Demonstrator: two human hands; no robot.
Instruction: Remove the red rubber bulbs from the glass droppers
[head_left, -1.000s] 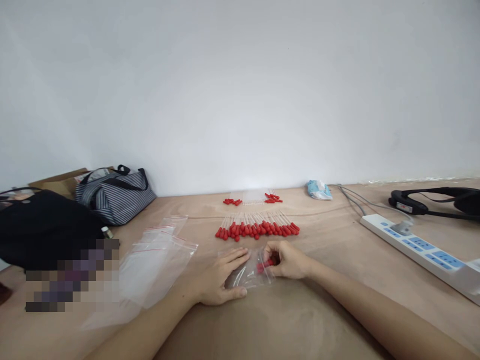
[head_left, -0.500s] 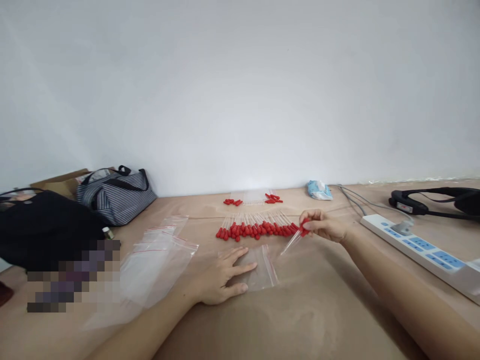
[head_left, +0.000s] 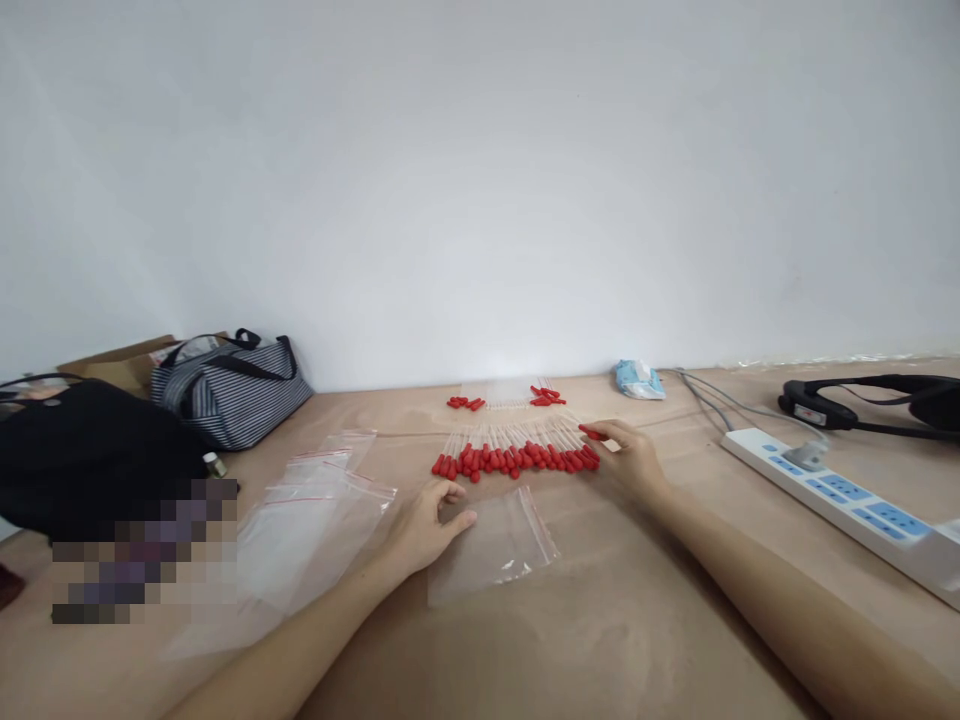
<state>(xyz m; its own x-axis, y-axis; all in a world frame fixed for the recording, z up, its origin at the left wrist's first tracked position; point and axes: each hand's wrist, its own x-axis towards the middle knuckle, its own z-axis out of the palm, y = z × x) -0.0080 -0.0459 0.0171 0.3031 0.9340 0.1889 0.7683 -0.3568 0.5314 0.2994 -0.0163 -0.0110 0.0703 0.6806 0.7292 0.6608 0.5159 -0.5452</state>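
Note:
In the head view, my right hand (head_left: 630, 460) grips red-bulbed glass droppers (head_left: 592, 432) by their bulbs. Their clear stems point away toward the wall; I cannot tell how many there are. Just beside it lies a wide row of similar droppers (head_left: 517, 458), red bulbs facing me and thin tubes away. My left hand (head_left: 429, 525) is over the left edge of a clear zip bag (head_left: 487, 550), thumb apart from its slightly curled fingers, holding nothing. The bag lies flat, its red-lined zip end to the right.
More zip bags (head_left: 300, 530) overlap at left. Behind the row, loose red bulbs (head_left: 466, 404) flank another bag (head_left: 508, 392). A power strip (head_left: 840, 500), black headset (head_left: 817, 405) and tissue pack (head_left: 637, 380) occupy the right. A striped bag (head_left: 232, 395) and black bag (head_left: 97, 460) stand far left.
My right hand has moved away and slightly left to the row's right end, and the held droppers now point toward the wall. My left hand has drawn back left, fingers less spread, uncovering more bag.

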